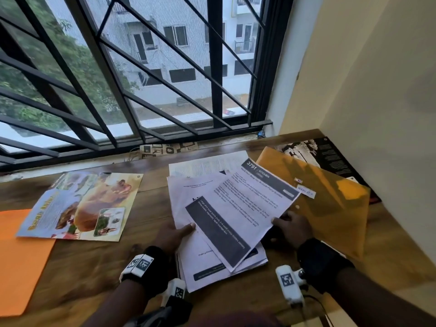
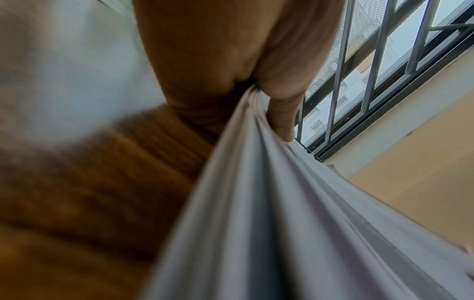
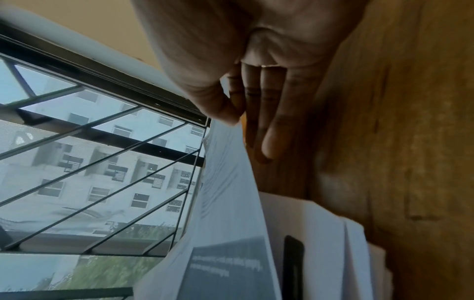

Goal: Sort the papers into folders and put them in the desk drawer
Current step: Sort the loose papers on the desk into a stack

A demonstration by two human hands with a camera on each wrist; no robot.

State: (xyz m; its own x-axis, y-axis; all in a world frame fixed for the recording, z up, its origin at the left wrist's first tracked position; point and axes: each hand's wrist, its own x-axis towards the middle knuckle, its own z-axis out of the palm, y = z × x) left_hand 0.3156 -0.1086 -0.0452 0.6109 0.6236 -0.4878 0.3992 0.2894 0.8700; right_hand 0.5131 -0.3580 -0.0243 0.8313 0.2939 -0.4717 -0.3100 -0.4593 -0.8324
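Observation:
A loose stack of white printed papers (image 1: 203, 263) lies in the middle of the wooden desk (image 1: 94, 263). My left hand (image 1: 175, 234) grips its left edge, thumb on top; the left wrist view shows the thumb (image 2: 282, 113) pinching the bunched sheets (image 2: 256, 203). My right hand (image 1: 291, 226) pinches the right edge of the top sheet (image 1: 247, 208), which bears a dark "3791 KITCHEN" header. That sheet (image 3: 225, 182) is lifted between thumb and fingers (image 3: 269, 132). A yellow translucent folder (image 1: 330, 197) lies just right of the stack, an orange folder (image 1: 21, 256) at far left.
A colourful animal poster (image 1: 82, 204) lies left of the stack, overlapping the orange folder. A dark printed sheet (image 1: 325, 156) sits under the yellow folder at the back right. The barred window (image 1: 141, 79) runs behind the desk, and a wall (image 1: 377, 90) closes the right.

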